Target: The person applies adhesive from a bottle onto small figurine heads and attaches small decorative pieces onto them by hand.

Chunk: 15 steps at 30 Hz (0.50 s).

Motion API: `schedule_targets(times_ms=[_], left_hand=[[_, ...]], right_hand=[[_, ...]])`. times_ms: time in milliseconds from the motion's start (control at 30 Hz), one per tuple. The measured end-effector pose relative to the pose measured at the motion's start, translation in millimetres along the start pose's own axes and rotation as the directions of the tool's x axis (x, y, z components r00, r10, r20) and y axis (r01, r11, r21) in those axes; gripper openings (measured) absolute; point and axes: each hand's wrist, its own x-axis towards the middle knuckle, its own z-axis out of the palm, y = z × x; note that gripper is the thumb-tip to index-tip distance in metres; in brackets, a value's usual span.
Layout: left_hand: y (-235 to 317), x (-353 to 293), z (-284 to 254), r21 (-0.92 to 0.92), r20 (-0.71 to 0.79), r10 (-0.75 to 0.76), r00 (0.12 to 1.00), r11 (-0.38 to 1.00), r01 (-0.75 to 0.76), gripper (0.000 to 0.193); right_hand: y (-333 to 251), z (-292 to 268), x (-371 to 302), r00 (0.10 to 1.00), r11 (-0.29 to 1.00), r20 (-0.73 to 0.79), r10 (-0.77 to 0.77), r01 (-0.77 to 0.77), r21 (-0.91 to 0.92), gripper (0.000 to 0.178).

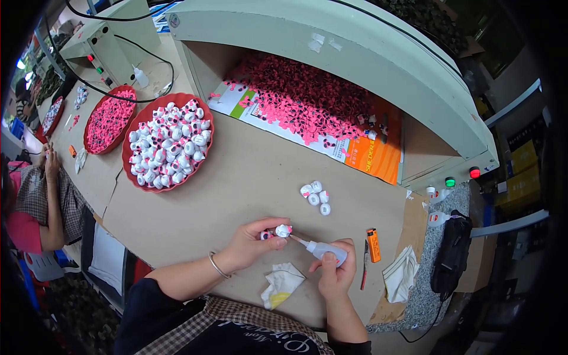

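Head view: left hand (251,244) grasps a small white-and-pink piece (283,231) with thumb and fingers, above desk (248,183); right hand (338,272) grips a translucent squeeze bottle (327,252), nozzle tip at the piece. Loose white pieces (313,199) lie beyond; filled red bowl (205,110) farther left.

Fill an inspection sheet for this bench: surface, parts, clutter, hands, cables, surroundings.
Surface: brown tabletop, cardboard at right.
Parts: red basin heaped with white-and-pink pieces; five loose pieces; pink parts piled in the shelf.
Clutter: white-and-yellow cloth; white cloth; orange object, likely a lighter.
Hands: left hand holds small white figure; right hand holds squeeze bottle, tip at or near it.
Cables: black cord loops over tabletop's left; second cord below black bag.
Surroundings: co-worker at left.
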Motion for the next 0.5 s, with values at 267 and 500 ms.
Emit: schedule_targets(times_ms=[267, 500], left_hand=[[-1, 1, -2, -0.139, 0.016, -0.052, 0.999, 0.989, 0.054, 0.034], [-3, 2, -3, -0.233, 0.039, -0.034, 0.999, 0.972, 0.042, 0.034]], right_hand=[[-30, -18, 41, 0.942, 0.926, -0.079, 0.326, -0.301, 0.229, 0.017], [34, -24, 152, 0.97, 0.91, -0.163, 0.182, -0.229, -0.345, 0.009]])
